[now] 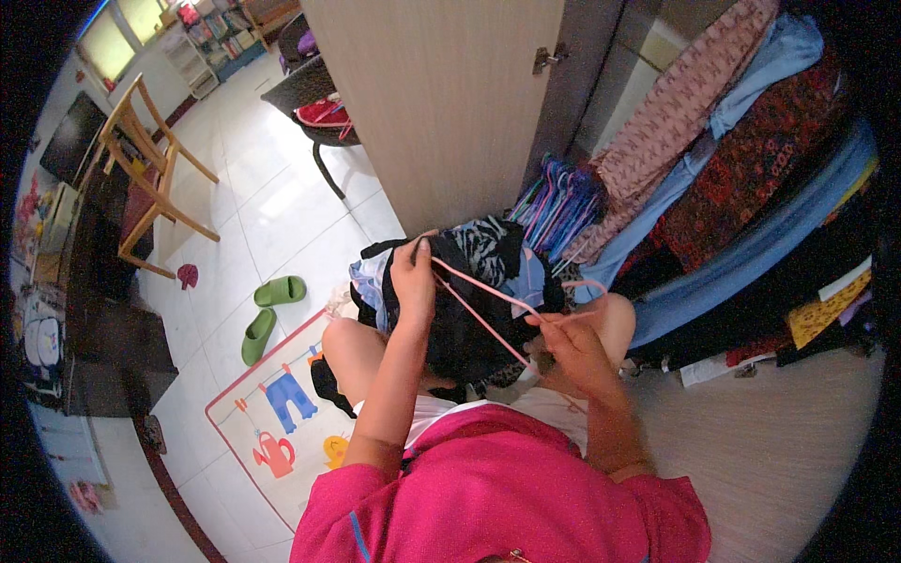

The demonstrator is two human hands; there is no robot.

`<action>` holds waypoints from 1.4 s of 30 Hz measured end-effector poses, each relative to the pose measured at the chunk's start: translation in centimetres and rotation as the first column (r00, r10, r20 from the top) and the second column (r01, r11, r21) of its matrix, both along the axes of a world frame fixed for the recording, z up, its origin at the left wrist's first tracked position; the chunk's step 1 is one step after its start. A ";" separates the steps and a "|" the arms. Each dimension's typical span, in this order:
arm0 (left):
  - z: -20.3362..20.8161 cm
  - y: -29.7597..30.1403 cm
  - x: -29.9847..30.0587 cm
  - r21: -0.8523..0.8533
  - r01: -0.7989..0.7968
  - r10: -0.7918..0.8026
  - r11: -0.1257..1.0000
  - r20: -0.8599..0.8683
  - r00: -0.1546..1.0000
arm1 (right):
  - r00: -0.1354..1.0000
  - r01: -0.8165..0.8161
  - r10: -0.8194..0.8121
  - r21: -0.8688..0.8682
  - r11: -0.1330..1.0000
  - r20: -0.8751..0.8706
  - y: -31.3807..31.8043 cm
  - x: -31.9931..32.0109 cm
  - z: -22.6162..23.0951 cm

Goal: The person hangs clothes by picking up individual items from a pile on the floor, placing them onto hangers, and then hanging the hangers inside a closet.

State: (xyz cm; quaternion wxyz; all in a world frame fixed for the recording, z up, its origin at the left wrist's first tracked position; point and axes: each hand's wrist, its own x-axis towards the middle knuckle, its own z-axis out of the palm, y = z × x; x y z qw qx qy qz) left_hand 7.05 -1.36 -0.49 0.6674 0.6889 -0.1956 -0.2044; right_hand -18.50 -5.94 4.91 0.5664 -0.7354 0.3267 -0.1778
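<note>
My right hand (574,349) grips a pink clothes hanger (486,289) near its hook end, and the hook curves out to the right above my knee. The hanger's far corner reaches to my left hand (413,277), whose fingers are closed on the edge of a black garment (460,328). This garment hangs down over my lap between my knees. Just beyond my hands lies a pile of clothes, among them a black-and-grey patterned piece (477,246) and a light blue piece (528,277). The garment's full shape is hidden in its folds.
Many blue and purple hangers (560,202) are bunched beside the open wardrobe door (441,103). Clothes, including a pink patterned one (671,117), hang at the right. Green slippers (280,291) lie left of a printed mat (246,441); a wooden chair (150,178) stands farther off.
</note>
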 end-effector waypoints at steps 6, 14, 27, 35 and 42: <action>4.1 -1.4 -7.8 -0.034 0.159 -0.120 0.987 0.511 0.851 | 0.993 0.122 -0.119 0.214 0.969 -0.027 0.4 4.9 -4.0; 5.1 1.2 -9.7 0.149 0.240 -0.283 0.959 0.539 0.794 | 0.783 0.241 -0.497 0.556 0.795 0.373 -0.8 5.5 -5.8; -1.1 2.5 -10.7 0.547 0.263 -0.497 0.795 0.340 0.798 | 0.415 0.413 -0.720 0.590 0.694 0.556 -7.5 7.1 3.0; 3.0 2.8 -8.7 0.083 0.329 -0.339 0.941 0.263 0.903 | 0.955 0.281 -0.194 -0.465 0.840 0.227 -6.8 7.1 -2.6; 10.2 2.3 -2.3 0.108 -0.045 -0.066 0.993 0.833 0.550 | 0.989 -0.139 0.147 -0.369 0.919 -0.008 -7.5 2.4 11.2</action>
